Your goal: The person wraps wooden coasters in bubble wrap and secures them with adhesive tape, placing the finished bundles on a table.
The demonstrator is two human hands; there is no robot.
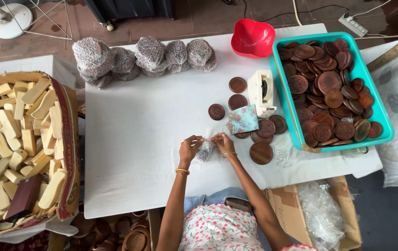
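Note:
On the white table (138, 139), my left hand (189, 148) and my right hand (223, 143) pinch the two sides of a small clear bubble-wrap pouch (204, 150) with something dark inside. Round brown wooden discs (261, 153) lie loose just right of my hands. Near them sit a floral cloth pouch (244, 119) and a white tape dispenser (261, 92).
A teal tray (381, 122) heaped with brown discs stands at the right, a red bowl (253, 38) behind it. Several bubble-wrapped stacks (148, 56) line the far edge. A cardboard box (66, 139) of pale wooden blocks is at the left; a box with plastic bags (322, 214) is below right.

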